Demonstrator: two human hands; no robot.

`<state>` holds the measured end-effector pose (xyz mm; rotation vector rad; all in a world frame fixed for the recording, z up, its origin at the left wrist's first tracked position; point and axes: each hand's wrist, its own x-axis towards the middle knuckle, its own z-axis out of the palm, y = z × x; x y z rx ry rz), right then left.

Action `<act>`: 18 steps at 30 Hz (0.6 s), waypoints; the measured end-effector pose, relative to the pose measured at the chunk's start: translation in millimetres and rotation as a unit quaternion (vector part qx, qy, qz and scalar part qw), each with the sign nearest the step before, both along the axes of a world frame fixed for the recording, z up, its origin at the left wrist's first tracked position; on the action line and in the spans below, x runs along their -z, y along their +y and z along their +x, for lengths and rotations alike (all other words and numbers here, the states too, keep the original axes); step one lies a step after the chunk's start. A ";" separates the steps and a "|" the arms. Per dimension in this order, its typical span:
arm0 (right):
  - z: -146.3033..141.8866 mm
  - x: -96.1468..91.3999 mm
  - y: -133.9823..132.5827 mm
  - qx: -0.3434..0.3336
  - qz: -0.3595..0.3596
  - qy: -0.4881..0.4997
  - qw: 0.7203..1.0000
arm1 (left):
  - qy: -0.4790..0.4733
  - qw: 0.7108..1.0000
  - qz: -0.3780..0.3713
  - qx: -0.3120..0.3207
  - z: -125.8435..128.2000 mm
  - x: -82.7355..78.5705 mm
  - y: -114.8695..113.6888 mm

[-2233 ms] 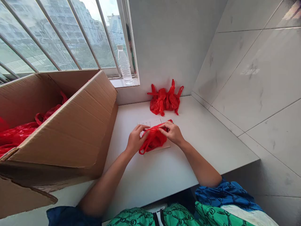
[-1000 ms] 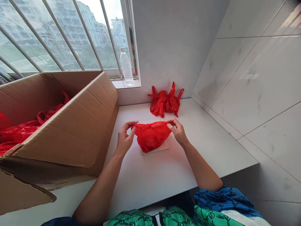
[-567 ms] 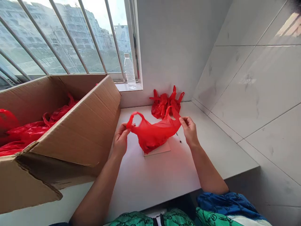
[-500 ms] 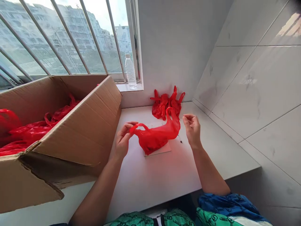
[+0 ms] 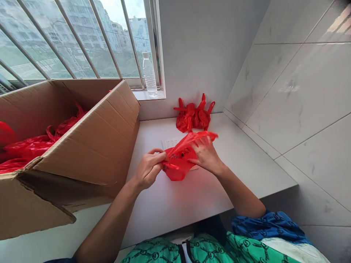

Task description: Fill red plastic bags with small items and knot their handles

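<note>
A red plastic bag (image 5: pixel 177 173) is pulled wide at its mouth above the white table. Small dark bits (image 5: pixel 181 152) show inside it, too small to name. My left hand (image 5: pixel 150 168) is closed on the left edge of the bag, thumb and fingers pinched together. My right hand (image 5: pixel 205 155) reaches into the mouth from the right, its thumb and fingers apart, with the upper plastic draped over the fingertips. Under the bag lies a pale flat sheet or booklet (image 5: pixel 168 143), mostly hidden. Behind it, several tied red plastic bags (image 5: pixel 193 117) sit against the wall.
To the left stands a large open cardboard box (image 5: pixel 90 146) holding more red bags (image 5: pixel 30 148). A clear plastic bottle (image 5: pixel 149 76) is on the window sill. The white table (image 5: pixel 246 164) has its front edge close to my body; a tiled wall (image 5: pixel 301 91) rises at right.
My right hand, apart from the bag before, has moved left into its mouth. The bag has opened, showing its inside. My left hand has shifted slightly right, still gripping it.
</note>
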<state>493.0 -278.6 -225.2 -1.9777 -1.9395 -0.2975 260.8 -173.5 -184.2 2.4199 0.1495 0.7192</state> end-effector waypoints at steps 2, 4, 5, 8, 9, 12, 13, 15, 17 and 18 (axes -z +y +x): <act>1.5 -1.1 -3.9 0.005 -0.021 -0.006 1.000 | 0.065 0.993 0.085 -0.039 2.9 -3.7 -3.5; -2.5 -4.0 -6.4 -0.021 -0.052 -0.001 0.998 | 0.114 0.978 0.152 -0.083 11.5 -3.1 -10.7; -5.6 -5.6 -6.0 -0.031 -0.061 0.003 0.998 | 0.131 0.970 0.178 -0.098 17.1 -0.3 -14.6; -11.9 -7.1 2.4 -0.025 -0.066 0.013 0.997 | 0.197 0.946 0.230 -0.119 32.4 16.8 -21.5; -11.8 -5.8 6.9 -0.004 -0.073 0.011 0.997 | 0.221 0.936 0.241 -0.127 35.6 24.0 -21.3; -4.3 3.8 19.0 0.103 -0.134 0.002 0.986 | 0.270 0.914 0.246 -0.174 37.7 43.5 -14.2; -0.8 8.1 21.0 0.135 -0.160 0.002 0.978 | 0.277 0.909 0.242 -0.198 36.5 48.5 -10.7; 4.5 15.4 20.6 0.166 -0.201 0.011 0.965 | 0.286 0.899 0.234 -0.237 32.7 56.3 -3.8; 5.5 18.2 15.6 0.157 -0.219 0.027 0.963 | 0.290 0.893 0.229 -0.257 28.6 62.7 2.4; 4.1 17.3 12.3 0.149 -0.219 0.033 0.964 | 0.291 0.893 0.226 -0.259 26.8 65.8 5.2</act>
